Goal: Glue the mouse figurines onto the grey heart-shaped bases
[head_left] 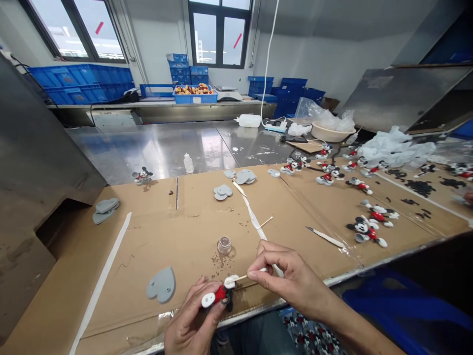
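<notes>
My left hand (194,315) grips a small Mickey Mouse figurine (220,294) in red, black and white, held over the table's near edge. Between the thumb and fingers of my right hand (286,273) is a thin cotton swab (242,278), its tip touching a white part of the figurine. Just beyond, a small clear glass jar (224,245) stands on the cardboard, with brown specks around it. A grey heart-shaped piece (161,285) lies to the left of my left hand. Another cotton swab (265,222) rests on the cardboard past my right hand.
Several figurines (365,231) lie at the right, near a white-handled craft knife (325,237). Grey pieces are stacked at the middle (222,192) and left (106,211). A dropper bottle (188,163) stands behind. Blue crates (81,84) line the back counter. A hand shows at the far right edge.
</notes>
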The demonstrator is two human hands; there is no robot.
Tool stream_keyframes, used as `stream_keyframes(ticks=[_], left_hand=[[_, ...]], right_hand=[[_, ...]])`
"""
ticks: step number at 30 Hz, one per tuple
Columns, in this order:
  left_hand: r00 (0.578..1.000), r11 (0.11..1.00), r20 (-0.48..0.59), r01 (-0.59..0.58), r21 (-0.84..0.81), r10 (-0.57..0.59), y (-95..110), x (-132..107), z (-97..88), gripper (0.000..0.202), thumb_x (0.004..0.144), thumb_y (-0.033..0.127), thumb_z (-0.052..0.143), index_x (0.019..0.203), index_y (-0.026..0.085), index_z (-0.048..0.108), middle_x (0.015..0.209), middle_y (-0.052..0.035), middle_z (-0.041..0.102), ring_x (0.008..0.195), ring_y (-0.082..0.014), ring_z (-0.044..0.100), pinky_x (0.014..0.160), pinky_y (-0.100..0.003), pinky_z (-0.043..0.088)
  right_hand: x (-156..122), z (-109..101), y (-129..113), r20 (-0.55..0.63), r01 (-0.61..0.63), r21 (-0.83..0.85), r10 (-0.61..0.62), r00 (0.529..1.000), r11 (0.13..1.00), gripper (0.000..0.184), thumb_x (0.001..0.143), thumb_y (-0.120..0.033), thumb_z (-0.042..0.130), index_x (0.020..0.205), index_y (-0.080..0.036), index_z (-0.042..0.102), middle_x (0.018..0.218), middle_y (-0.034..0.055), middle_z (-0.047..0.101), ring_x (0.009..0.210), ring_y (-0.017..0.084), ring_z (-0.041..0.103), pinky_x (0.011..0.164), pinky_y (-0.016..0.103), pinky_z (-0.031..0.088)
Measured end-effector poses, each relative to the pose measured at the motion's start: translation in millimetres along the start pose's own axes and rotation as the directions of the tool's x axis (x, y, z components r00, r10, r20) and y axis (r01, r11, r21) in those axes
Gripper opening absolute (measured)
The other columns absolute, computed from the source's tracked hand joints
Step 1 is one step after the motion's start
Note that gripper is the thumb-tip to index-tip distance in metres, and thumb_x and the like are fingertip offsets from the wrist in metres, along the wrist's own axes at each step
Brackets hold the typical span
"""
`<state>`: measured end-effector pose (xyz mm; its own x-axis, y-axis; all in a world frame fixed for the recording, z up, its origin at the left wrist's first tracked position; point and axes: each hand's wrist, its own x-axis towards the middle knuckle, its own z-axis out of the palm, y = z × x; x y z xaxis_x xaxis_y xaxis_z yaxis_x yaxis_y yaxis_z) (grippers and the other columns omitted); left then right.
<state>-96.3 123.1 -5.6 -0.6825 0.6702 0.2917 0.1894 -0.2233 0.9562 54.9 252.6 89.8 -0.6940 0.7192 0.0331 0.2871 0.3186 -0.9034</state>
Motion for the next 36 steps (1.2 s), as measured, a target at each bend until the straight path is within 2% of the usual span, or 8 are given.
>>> stream_keyframes(ticks=[6,12,16,21,25,27,31,36], left_hand=[[0.992,0.994,0.082,-0.096,0.045,0.092,-2,4,-4.4,0.017,0.074,0.028,0.078,0.091,0.034,0.078,0.089,0.0070,0.079,0.085,-0.0148,0.072,0.098,-0.025,0.052],[0.999,0.999,-0.027,-0.040,0.011,0.040,0,0,1.7,0.015,0.074,0.039,0.078,0.087,0.030,0.079,0.086,0.0027,0.078,0.085,-0.0185,0.072,0.097,-0.032,0.054],[0.999,1.000,-0.032,-0.021,0.004,0.021,0,-2,3.0,0.017,0.073,0.039,0.079,0.089,0.032,0.079,0.087,0.0036,0.078,0.085,-0.0185,0.071,0.098,-0.033,0.054],[0.998,1.000,-0.053,-0.020,0.002,0.020,0,-1,3.2,0.017,0.073,0.039,0.080,0.089,0.033,0.079,0.086,0.0042,0.078,0.084,-0.0178,0.072,0.097,-0.032,0.054],[0.998,1.000,-0.062,-0.009,0.004,0.009,0,-2,3.8,0.019,0.071,0.042,0.080,0.087,0.030,0.080,0.085,0.0019,0.078,0.084,-0.0197,0.072,0.096,-0.033,0.055],[0.998,1.000,-0.063,-0.004,0.004,0.004,0,-2,3.8,0.020,0.071,0.042,0.081,0.087,0.030,0.079,0.086,0.0021,0.079,0.086,-0.0197,0.072,0.097,-0.032,0.055],[0.997,1.000,-0.073,0.027,0.016,-0.025,-1,-2,2.8,0.022,0.070,0.044,0.081,0.087,0.029,0.080,0.087,0.0013,0.078,0.088,-0.0202,0.072,0.098,-0.032,0.054],[0.993,0.995,-0.077,0.094,0.017,-0.092,-4,-4,0.6,0.025,0.067,0.044,0.082,0.087,0.029,0.080,0.088,0.0014,0.079,0.092,-0.0210,0.071,0.101,-0.033,0.051]], right_hand=[[-4,-5,-3,-0.007,0.074,-0.072,-0.075,0.997,0.995,0.015,0.085,-0.019,0.064,0.071,-0.018,0.070,0.072,-0.0010,0.054,0.071,0.013,0.052,0.067,0.026,0.038],[14,-3,6,-0.142,0.141,-0.105,-0.155,0.978,0.984,0.016,0.086,-0.019,0.063,0.072,-0.018,0.069,0.071,-0.0006,0.054,0.069,0.014,0.052,0.065,0.026,0.039],[35,5,19,-0.237,0.126,-0.184,-0.169,0.957,0.975,0.017,0.083,-0.012,0.061,0.069,-0.017,0.069,0.069,0.0001,0.054,0.066,0.014,0.053,0.062,0.026,0.039],[42,7,22,-0.236,0.163,-0.308,-0.241,0.941,0.937,0.020,0.082,-0.006,0.060,0.068,-0.018,0.068,0.067,-0.0008,0.054,0.064,0.014,0.054,0.060,0.025,0.039],[41,7,23,-0.201,0.167,-0.340,-0.245,0.948,0.925,0.020,0.082,-0.007,0.059,0.068,-0.018,0.066,0.069,-0.0003,0.054,0.066,0.014,0.054,0.060,0.025,0.039],[42,8,26,-0.213,0.157,-0.295,-0.226,0.951,0.942,0.019,0.082,-0.009,0.058,0.067,-0.018,0.066,0.070,0.0001,0.055,0.066,0.014,0.054,0.061,0.026,0.039],[44,10,29,-0.264,0.056,-0.028,-0.061,0.963,0.998,0.015,0.079,-0.022,0.062,0.067,-0.017,0.068,0.068,0.0013,0.059,0.067,0.016,0.053,0.065,0.029,0.041],[24,4,15,-0.178,-0.021,0.207,0.059,0.982,0.978,0.019,0.076,-0.033,0.067,0.066,-0.018,0.067,0.067,0.0002,0.060,0.069,0.016,0.054,0.071,0.030,0.043]])
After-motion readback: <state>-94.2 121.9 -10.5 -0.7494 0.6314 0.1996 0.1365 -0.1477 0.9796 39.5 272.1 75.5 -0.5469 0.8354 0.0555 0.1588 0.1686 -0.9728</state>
